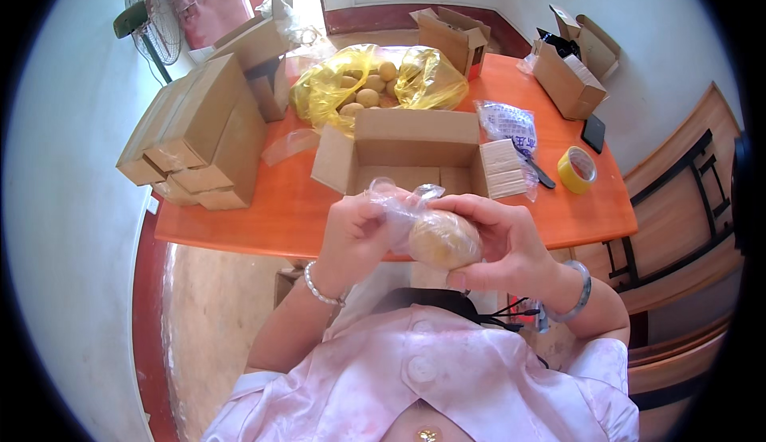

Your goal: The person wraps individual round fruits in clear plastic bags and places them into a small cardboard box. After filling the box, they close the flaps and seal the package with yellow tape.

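Observation:
Above the table's front edge, my right hand (508, 232) holds a round, tan piece of produce (446, 241), a fruit or a potato, wrapped in clear plastic. My left hand (356, 226) pinches the loose, gathered end of that clear plastic bag (398, 217); some of its fingertips are hidden. Just beyond both hands stands an open cardboard box (419, 143) with its flaps spread outward. The visible part of its inside shows bare cardboard. Behind the box, an open yellow plastic bag (323, 92) contains several similar round tan pieces (374, 85).
Closed cardboard boxes (197, 137) are stacked at the orange table's (287, 220) left. On the right lie a printed plastic packet (505, 122), a black-handled knife or cutter (538, 170), yellow tape (576, 170), a phone (593, 134) and an open carton (562, 80). A fan (149, 23) stands back left.

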### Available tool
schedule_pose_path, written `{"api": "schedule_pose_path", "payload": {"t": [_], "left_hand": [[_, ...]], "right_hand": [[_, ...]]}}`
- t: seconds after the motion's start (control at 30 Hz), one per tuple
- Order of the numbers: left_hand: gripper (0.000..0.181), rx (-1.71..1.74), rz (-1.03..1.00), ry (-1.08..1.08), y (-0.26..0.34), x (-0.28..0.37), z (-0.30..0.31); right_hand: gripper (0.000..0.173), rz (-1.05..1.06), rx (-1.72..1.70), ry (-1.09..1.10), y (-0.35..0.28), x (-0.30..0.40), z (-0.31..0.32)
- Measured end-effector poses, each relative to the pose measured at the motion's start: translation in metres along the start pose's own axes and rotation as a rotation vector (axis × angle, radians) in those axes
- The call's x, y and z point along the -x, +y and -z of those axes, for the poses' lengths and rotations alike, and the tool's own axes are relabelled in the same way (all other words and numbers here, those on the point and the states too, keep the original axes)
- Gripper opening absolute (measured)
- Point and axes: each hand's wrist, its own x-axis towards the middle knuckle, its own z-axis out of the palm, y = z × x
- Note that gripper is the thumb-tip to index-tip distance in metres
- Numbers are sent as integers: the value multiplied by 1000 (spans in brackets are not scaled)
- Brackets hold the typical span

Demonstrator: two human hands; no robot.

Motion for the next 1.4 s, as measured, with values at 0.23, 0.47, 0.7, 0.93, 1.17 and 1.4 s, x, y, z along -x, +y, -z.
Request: {"api": "schedule_pose_path", "payload": {"t": [0.23,0.47,0.7,0.93,1.17,1.4], "left_hand": [[26,109,271,13,11,9,-4],[17,387,461,142,8,8,-18],[20,634,613,-215,-14,15,-11],[24,710,646,-118,-15,21,-20],[38,464,533,169,5,27,-41],[44,513,408,122,-5,34,-51]], "right_hand": [[66,13,205,136,2,1,3],[60,525,919,74,0,-6,6],[66,260,421,-300,1,-6,16],[65,262,584,-61,15,3,8],[57,308,585,499,41,3,-8],[65,596,1101,645,68,-5,-16]]}}
